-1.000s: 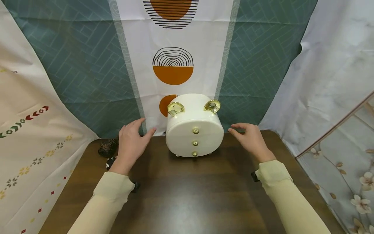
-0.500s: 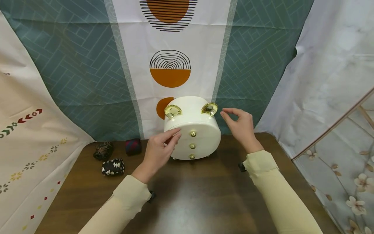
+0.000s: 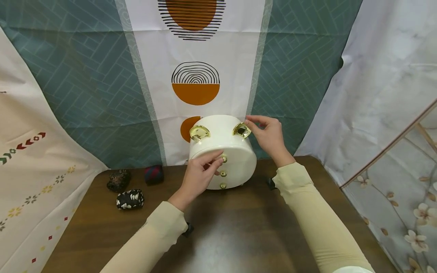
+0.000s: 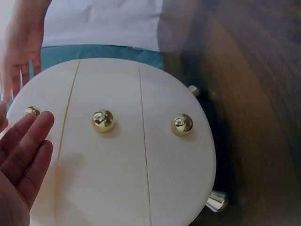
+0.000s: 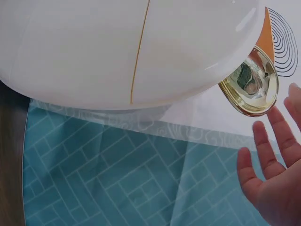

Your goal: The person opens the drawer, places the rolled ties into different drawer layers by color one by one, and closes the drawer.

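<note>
A white oval box point(image 3: 235, 167) with three gold knobs down its front stands against the cloth at the back of the table. Seams divide the front around the knobs, as the left wrist view shows. My left hand point(image 3: 199, 172) reaches in front, thumb and index fingertips right at the top knob point(image 4: 32, 111), the other fingers extended. My right hand point(image 3: 268, 136) is at the upper right, its fingertips at the rim of the right gold ear-shaped piece point(image 5: 254, 87); its fingers are loosely bent in the right wrist view. A matching left gold ear point(image 3: 199, 132) is untouched.
On the brown table point(image 3: 225, 235), to the left, lie a dark patterned roll point(image 3: 130, 199), a dark bundle point(image 3: 118, 180) and a red-and-blue roll point(image 3: 154, 174). Patterned cloth point(image 3: 218, 57) hangs close behind the box; other cloths flank both sides.
My left hand has moved right from beside the box to the top knob. My right hand has moved up and left to the right gold ear. The box stays in place.
</note>
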The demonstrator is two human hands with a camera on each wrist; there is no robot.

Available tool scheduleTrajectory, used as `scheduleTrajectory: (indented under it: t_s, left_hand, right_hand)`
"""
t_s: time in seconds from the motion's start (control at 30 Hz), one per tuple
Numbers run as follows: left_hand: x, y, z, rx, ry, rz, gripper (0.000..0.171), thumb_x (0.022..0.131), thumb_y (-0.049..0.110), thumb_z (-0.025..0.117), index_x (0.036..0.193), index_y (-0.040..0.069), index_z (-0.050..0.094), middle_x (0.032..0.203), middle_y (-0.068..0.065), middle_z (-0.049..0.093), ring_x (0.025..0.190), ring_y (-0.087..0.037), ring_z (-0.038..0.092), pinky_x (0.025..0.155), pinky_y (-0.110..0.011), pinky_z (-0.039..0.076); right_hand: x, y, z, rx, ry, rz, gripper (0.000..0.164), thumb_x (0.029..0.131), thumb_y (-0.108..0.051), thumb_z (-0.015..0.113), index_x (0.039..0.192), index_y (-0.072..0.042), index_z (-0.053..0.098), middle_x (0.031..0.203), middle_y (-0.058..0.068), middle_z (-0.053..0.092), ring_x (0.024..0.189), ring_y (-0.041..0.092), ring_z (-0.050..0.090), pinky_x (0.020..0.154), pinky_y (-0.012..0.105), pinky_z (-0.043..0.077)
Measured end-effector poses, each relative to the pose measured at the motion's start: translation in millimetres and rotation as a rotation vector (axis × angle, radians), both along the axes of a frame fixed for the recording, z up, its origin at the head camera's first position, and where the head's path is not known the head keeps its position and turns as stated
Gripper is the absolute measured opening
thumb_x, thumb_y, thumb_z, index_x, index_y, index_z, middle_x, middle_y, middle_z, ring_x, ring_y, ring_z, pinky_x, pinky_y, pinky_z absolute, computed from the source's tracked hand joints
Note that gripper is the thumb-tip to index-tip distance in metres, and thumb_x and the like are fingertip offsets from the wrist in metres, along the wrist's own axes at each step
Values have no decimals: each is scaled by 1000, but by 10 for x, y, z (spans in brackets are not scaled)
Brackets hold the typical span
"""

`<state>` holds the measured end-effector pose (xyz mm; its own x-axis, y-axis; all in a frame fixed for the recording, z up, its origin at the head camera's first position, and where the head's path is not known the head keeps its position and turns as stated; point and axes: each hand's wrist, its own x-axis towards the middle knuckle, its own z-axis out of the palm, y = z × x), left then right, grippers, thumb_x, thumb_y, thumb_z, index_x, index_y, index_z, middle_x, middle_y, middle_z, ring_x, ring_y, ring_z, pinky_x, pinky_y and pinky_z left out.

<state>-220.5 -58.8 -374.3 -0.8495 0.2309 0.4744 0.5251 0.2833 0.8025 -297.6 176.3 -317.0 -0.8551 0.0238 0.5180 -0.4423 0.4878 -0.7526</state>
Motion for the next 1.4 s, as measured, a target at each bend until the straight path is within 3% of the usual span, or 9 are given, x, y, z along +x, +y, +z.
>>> scheduleTrajectory:
  t_s: [0.1, 0.2, 0.4, 0.67, 0.9, 1.07, 1.2, 1.3, 1.4]
  left_hand:
    - [-5, 16, -18, 16, -42, -11, 32, 90, 21, 63, 122, 15, 64, 89, -14, 71, 64, -31, 68, 55, -27, 53]
    - [-76, 12, -120, -2, -27, -5, 32, 90, 28, 62, 121, 20, 64, 85, -8, 71, 62, -28, 67, 55, -26, 53]
    - [-108, 23, -138, -52, 5, 8, 30, 90, 31, 61, 120, 28, 64, 85, -2, 71, 61, -22, 67, 54, -25, 52]
    - [-148, 63, -154, -41, -24, -21, 29, 91, 29, 61, 119, 24, 65, 87, -7, 71, 63, -23, 68, 56, -25, 54]
    - [-185, 80, -206, -6, -67, -20, 24, 89, 29, 63, 112, 24, 70, 95, 0, 73, 69, -22, 69, 58, -27, 54]
    - [-199, 103, -200, 71, -124, -32, 22, 88, 26, 65, 107, 19, 72, 94, -3, 73, 76, -23, 69, 67, -32, 57]
    - [-144, 102, -93, 119, -174, -38, 20, 87, 19, 67, 105, 11, 72, 94, -9, 73, 78, -29, 68, 70, -35, 57]
    - [-94, 87, 7, 128, -185, -44, 20, 87, 14, 67, 104, 6, 72, 94, -13, 72, 79, -34, 67, 70, -37, 57]
    - [-96, 69, 26, 138, -199, -58, 20, 87, 13, 67, 104, 5, 72, 95, -14, 72, 80, -36, 67, 72, -39, 57]
  right_hand:
    - [-3, -5, -8, 0, -36, 0, 33, 82, -45, 68, 107, -24, 72, 109, -4, 70, 107, 11, 58, 90, 39, 47]
    - [-10, -8, -15, 5, -52, 1, 33, 82, -46, 68, 108, -25, 72, 109, -5, 70, 100, 9, 59, 81, 34, 51]
    - [-35, -43, -22, 22, -60, 8, 30, 84, -43, 67, 106, -24, 73, 103, -2, 71, 87, 9, 64, 67, 29, 53]
    - [-41, -85, -19, 36, -50, -5, 28, 84, -42, 67, 104, -23, 73, 98, -1, 73, 84, 9, 66, 67, 28, 54]
    - [-48, -39, -57, 45, -59, -28, 34, 82, -45, 67, 104, -19, 74, 98, -1, 73, 82, 9, 64, 61, 26, 51]
    - [-46, -32, -53, 37, -58, -41, 32, 82, -44, 69, 102, -19, 74, 96, -2, 73, 82, 7, 64, 62, 26, 51]
    - [-39, -41, -23, 11, -99, -18, 28, 82, -41, 70, 98, -20, 75, 94, 0, 73, 85, 9, 65, 66, 28, 53]
    - [-40, -39, 5, -26, -142, 18, 26, 81, -39, 70, 97, -19, 75, 95, 3, 73, 91, 12, 65, 73, 33, 54]
    - [-53, -31, 13, -71, -200, 51, 29, 81, -39, 71, 98, -16, 75, 98, 5, 73, 100, 15, 63, 83, 37, 52]
